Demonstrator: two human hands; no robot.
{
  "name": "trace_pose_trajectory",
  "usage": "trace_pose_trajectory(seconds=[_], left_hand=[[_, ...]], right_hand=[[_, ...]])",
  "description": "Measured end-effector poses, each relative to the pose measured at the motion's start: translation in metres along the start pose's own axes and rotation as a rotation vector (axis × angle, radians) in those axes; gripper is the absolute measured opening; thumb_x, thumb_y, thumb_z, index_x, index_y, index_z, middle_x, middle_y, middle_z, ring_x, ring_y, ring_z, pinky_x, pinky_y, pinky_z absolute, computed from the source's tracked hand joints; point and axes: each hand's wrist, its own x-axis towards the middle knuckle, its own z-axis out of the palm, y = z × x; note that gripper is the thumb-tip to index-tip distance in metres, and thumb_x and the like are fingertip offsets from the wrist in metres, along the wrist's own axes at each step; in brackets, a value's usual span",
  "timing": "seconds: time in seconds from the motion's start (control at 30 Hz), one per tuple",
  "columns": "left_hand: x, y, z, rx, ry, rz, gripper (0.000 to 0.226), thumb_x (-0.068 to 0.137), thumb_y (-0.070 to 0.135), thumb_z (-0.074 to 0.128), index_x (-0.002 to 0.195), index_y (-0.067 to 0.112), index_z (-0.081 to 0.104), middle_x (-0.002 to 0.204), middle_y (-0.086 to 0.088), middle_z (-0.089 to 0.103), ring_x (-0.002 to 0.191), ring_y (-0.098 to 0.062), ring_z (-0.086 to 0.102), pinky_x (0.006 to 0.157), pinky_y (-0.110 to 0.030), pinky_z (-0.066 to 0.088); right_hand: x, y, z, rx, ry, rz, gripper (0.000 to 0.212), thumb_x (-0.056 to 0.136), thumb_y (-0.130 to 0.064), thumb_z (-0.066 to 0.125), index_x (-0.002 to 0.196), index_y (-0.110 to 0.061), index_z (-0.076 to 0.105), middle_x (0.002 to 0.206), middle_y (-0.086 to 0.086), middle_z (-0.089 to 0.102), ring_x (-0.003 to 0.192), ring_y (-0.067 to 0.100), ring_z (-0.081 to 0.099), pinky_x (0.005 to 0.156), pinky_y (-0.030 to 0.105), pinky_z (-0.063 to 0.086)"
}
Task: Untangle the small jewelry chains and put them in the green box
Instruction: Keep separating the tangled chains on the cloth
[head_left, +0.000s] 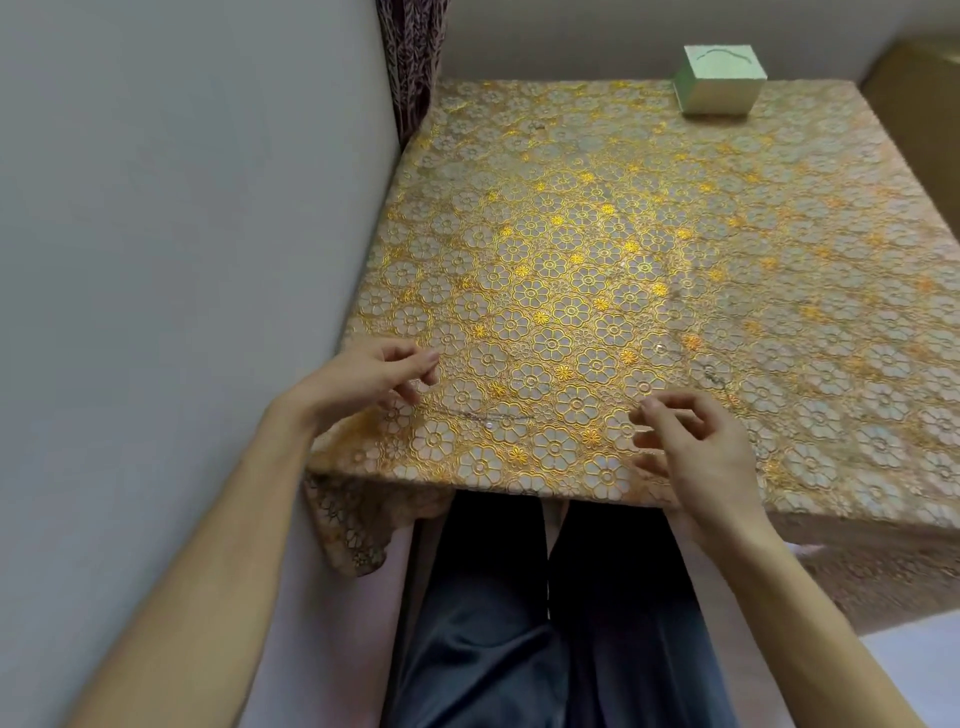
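Head view is looking down over a lap in dark trousers (519, 623) toward a table draped in a gold and white flower-patterned lace tablecloth (649, 218), taken as the landmark for what follows. At the near edge of that tablecloth, the left hand (363, 379) is hovering over the near left corner, its fingers loosely curled with thumb and forefinger apart; it is gripping nothing that can be made out. The right hand (696, 441) is hanging over the near edge toward the middle, fingers half bent and spread; whether its fingertips are pinching anything is not clear. Between the two hands a thin, dark jewelry chain (483, 415) is lying nearly straight on the cloth, just beside the left fingertips. Slightly farther in and to the right of the right hand, a second fine chain (711, 371) is lying in a small kinked line; its details are too faint to read. At the far right corner of the tablecloth a pale green square cardboard box (719, 80) is sitting, well apart from both hands and chains. Along the tablecloth's left side a plain grey wall (182, 208) is running.
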Motion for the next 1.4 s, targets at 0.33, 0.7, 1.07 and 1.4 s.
trace_pose_trajectory(seconds=[0.33, 0.7, 1.07, 1.4], left_hand=[[0.012, 0.006, 0.008, -0.023, 0.086, 0.004, 0.034, 0.095, 0.045, 0.059, 0.086, 0.014, 0.068, 0.078, 0.004, 0.067, 0.065, -0.008, 0.06, 0.061, -0.021, 0.044], [0.065, 0.024, -0.042, 0.677, 0.409, 0.025, 0.036, 0.098, 0.057, 0.052, 0.088, 0.023, 0.063, 0.086, 0.004, 0.065, 0.079, -0.016, 0.06, 0.071, -0.033, 0.047], [0.103, 0.023, -0.06, 1.209, 0.35, 0.149, 0.036, 0.104, 0.047, 0.048, 0.108, 0.016, 0.064, 0.11, -0.008, 0.066, 0.103, -0.032, 0.065, 0.076, -0.038, 0.045], [0.119, -0.01, -0.054, 1.044, 0.357, 0.229, 0.038, 0.102, 0.049, 0.049, 0.125, 0.019, 0.054, 0.127, -0.006, 0.056, 0.119, -0.028, 0.054, 0.085, -0.044, 0.05]], right_hand=[[0.001, 0.008, -0.016, -0.061, -0.025, -0.005, 0.011, 0.096, -0.018, 0.065, 0.086, -0.015, 0.066, 0.074, -0.001, 0.072, 0.058, 0.005, 0.058, 0.059, 0.025, 0.049], [-0.035, 0.011, 0.102, -0.881, -0.398, -0.281, 0.025, 0.086, -0.048, 0.055, 0.087, -0.027, 0.07, 0.08, -0.012, 0.071, 0.083, 0.013, 0.065, 0.086, 0.039, 0.051], [-0.036, 0.022, 0.181, -1.086, -0.375, -0.48, 0.035, 0.094, -0.052, 0.04, 0.087, -0.026, 0.062, 0.083, -0.007, 0.068, 0.09, 0.021, 0.059, 0.092, 0.044, 0.028], [-0.034, 0.037, 0.199, -1.358, -0.288, -0.803, 0.029, 0.093, -0.038, 0.038, 0.081, -0.017, 0.053, 0.075, 0.004, 0.064, 0.07, 0.031, 0.054, 0.071, 0.042, 0.034]])
